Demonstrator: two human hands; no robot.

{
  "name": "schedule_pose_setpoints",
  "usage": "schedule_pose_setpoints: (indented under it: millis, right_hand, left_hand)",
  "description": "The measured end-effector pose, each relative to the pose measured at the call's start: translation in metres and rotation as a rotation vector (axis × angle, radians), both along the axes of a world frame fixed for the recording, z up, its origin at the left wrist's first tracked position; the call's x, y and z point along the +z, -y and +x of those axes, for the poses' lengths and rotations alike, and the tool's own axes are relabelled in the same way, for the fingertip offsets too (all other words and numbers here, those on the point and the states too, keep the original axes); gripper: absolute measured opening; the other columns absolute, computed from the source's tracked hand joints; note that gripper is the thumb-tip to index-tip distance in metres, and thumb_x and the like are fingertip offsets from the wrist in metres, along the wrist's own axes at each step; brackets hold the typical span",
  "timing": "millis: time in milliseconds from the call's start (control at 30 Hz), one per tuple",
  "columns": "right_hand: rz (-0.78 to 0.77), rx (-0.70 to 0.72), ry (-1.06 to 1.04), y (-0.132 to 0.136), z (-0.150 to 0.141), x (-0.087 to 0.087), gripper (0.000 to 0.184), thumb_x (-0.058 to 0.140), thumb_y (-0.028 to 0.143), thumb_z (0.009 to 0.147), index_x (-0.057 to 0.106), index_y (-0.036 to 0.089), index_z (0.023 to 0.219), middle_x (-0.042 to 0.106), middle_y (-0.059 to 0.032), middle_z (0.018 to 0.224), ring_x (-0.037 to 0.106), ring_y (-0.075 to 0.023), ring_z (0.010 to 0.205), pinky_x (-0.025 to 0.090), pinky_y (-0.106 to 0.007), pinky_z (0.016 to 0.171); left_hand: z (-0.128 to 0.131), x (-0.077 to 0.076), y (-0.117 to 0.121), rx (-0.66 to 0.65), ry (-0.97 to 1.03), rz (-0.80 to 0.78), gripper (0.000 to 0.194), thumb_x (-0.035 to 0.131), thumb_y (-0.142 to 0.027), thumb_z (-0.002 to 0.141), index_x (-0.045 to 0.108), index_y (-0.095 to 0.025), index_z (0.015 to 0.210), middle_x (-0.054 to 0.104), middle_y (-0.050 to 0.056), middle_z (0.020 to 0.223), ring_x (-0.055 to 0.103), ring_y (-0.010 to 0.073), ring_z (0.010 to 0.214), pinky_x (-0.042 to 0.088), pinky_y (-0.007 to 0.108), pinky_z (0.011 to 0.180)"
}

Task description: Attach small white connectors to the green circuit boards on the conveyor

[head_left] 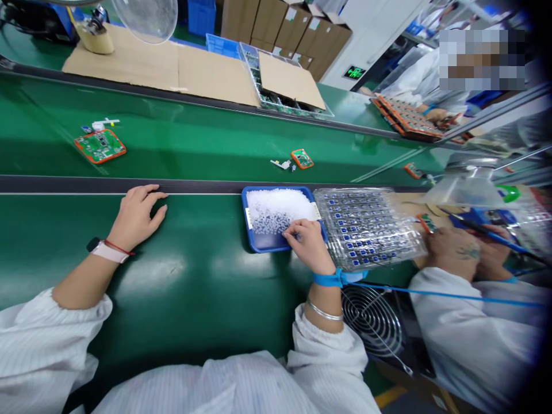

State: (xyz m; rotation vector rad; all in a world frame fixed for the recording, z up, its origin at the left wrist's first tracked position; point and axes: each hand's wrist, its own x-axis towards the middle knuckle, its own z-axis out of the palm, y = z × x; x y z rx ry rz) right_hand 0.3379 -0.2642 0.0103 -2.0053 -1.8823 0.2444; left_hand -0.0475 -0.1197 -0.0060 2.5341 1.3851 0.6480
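Observation:
A shallow blue tray (259, 249) of tiny white plastic pieces (280, 204) sits against the belt's near edge. Over the tray's near right corner, my right hand (309, 244) has its thumb and fingertips pinched together; anything between them is too small to make out. A blue wrist strap circles that wrist. My left hand (137, 214) rests at the belt's edge, fingers apart and nothing in it. Right of the blue tray lies a clear blister tray (366, 230) with rows of small blue-faced parts.
On the green belt lie an orange-edged circuit board (101, 146) and a smaller one (302, 158), both with white parts beside them. A co-worker's hands (457, 250) are close on the right, holding a blue tool. A fan (371, 319) stands below the bench edge.

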Motion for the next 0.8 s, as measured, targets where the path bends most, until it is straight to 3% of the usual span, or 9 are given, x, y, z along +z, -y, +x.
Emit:
schedule_pose_setpoints:
  millis: [233, 800]
  right_hand:
    - [0.045, -0.018, 0.014, 0.007, 0.003, 0.009, 0.010, 0.053, 0.019, 0.079, 0.061, 0.020, 0.074, 0.060, -0.0058, 0.085, 0.051, -0.0233, 0.086, 0.035, -0.042, 0.083]
    - [-0.005, 0.046, -0.009, 0.003, -0.008, 0.007, 0.011, 0.052, 0.014, 0.076, 0.062, 0.019, 0.075, 0.059, -0.0065, 0.085, 0.049, -0.0238, 0.087, 0.037, -0.042, 0.083]
  left_hand:
    - [-0.002, -0.001, -0.002, -0.020, -0.026, 0.031, 0.033, 0.046, -0.035, 0.084, 0.057, -0.019, 0.111, 0.051, 0.011, 0.123, 0.045, 0.0299, 0.116, 0.034, 0.047, 0.099]
    - [-0.002, -0.002, -0.002, -0.022, -0.028, 0.046, 0.033, 0.046, -0.035, 0.085, 0.058, -0.019, 0.111, 0.051, 0.010, 0.123, 0.045, 0.0293, 0.115, 0.035, 0.047, 0.099]
